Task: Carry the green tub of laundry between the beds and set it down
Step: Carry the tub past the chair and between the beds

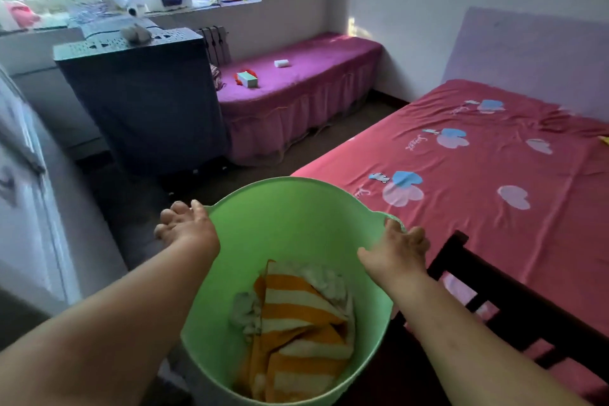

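**Tub held at both handles, gap between beds ahead**

The green tub [290, 231] hangs directly in front of the person, striped laundry [296, 323] in its bottom. The left hand [188, 227] and right hand [398, 247] sit at opposite rim handles, fingers curled around them, equally near. The tub appears lifted, beside the pink bed [478, 175] at its dark footboard [494, 300]. Ahead, bare floor [329, 138] runs between that and the purple bed [296, 76]; a dark cabinet [141, 99] narrows the left side.
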